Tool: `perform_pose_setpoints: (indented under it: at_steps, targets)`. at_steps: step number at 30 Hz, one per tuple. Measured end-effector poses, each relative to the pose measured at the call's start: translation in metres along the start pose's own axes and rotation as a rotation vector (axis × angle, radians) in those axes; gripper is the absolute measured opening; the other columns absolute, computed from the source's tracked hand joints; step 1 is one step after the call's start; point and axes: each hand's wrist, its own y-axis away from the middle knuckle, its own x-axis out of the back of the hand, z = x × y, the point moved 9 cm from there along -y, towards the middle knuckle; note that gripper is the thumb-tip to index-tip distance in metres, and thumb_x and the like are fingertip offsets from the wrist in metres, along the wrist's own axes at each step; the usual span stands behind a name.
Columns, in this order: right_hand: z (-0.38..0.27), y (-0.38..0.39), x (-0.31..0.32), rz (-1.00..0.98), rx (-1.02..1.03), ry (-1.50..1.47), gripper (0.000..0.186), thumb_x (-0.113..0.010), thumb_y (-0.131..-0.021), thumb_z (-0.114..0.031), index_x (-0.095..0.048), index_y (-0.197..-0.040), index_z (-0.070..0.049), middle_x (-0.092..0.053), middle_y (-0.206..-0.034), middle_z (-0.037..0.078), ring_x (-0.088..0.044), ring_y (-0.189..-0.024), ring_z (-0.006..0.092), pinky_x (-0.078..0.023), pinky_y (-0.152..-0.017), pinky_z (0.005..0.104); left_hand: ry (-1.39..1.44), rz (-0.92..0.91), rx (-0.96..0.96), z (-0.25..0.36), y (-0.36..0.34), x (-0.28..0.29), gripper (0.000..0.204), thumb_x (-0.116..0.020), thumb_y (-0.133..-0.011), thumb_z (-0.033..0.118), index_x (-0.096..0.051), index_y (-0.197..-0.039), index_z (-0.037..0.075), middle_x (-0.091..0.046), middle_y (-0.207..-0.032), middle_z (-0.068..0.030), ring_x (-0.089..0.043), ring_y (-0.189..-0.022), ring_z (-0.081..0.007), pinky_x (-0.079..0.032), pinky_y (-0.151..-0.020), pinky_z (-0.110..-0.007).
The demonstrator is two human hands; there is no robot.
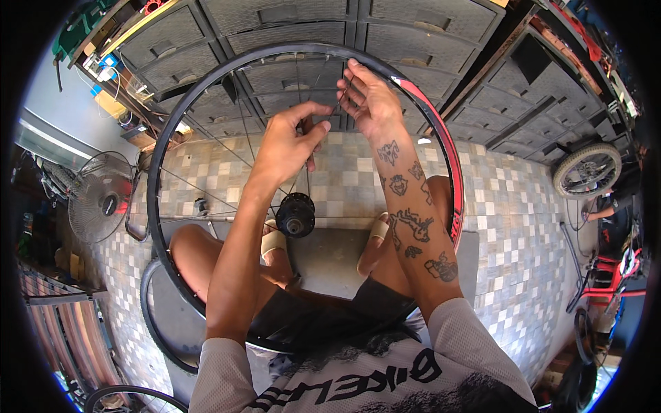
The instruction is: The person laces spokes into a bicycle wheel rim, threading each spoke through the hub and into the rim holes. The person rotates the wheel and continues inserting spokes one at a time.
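A black bicycle rim with a red section stands large in front of me, around both forearms and over my lap. The black hub sits inside it, low and left of the middle. Thin spokes run from the hub mostly to the rim's left and upper parts. My left hand is closed, thumb and forefinger pinching a thin dark spoke. Near the top of the rim, my right hand has its fingers curled round the upper part of that spoke. Its very tip is hard to make out.
Grey drawer cabinets line the far side. A standing fan is at left, above a wooden slatted bench. Another rim lies by my left leg. At right are a small spoked wheel and a red frame, with another person's hand.
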Motion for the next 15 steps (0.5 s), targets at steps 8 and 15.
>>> perform_pose_setpoints:
  at_steps: [8,15]
  targets:
    - [-0.007,-0.004,0.008,0.031,0.06,0.005,0.03,-0.075,-0.102,-0.022,-0.069,-0.122,0.0,-0.073,-0.121,0.014,-0.071,-0.106,0.025,-0.065,-0.09,0.0424,0.002,0.024,-0.037,-0.001,-0.003,-0.001,0.026,-0.069,-0.102,0.004,-0.072,-0.128,0.0,-0.055,-0.075,0.0001,-0.059,-0.064,-0.0088,-0.051,-0.042,-0.028]
    - [-0.007,-0.006,-0.001,-0.096,0.05,-0.005,0.036,-0.072,-0.104,-0.024,-0.065,-0.129,0.0,-0.073,-0.124,0.013,-0.07,-0.115,0.0267,-0.061,-0.104,0.0468,0.02,0.035,-0.058,0.003,-0.007,-0.004,0.027,-0.068,-0.101,0.009,-0.073,-0.126,-0.002,-0.062,-0.069,-0.0067,-0.06,-0.048,-0.0138,-0.049,-0.046,-0.034]
